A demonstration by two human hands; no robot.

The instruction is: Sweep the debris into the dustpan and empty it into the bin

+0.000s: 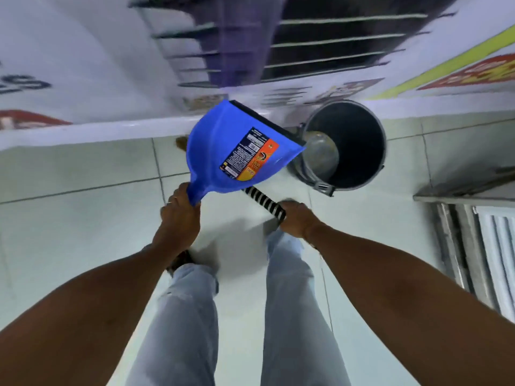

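Observation:
My left hand (179, 211) grips the handle of a blue dustpan (223, 146), held up off the floor with its labelled underside facing me and its black front lip tilted toward the bin. The dark grey round bin (374, 151) stands on the tiled floor just right of the dustpan; a pale bag or liner lies inside it. My right hand (296, 218) is closed on a black-and-white striped broom handle (264, 203), which runs under the dustpan. Brown bristles (181, 143) peek out left of the dustpan. What the dustpan holds is hidden.
A white counter base (97, 129) with printed signs runs along the far side of the pale tiled floor. A metal rack or shelf unit (473, 218) stands at the right. My legs in light jeans are below.

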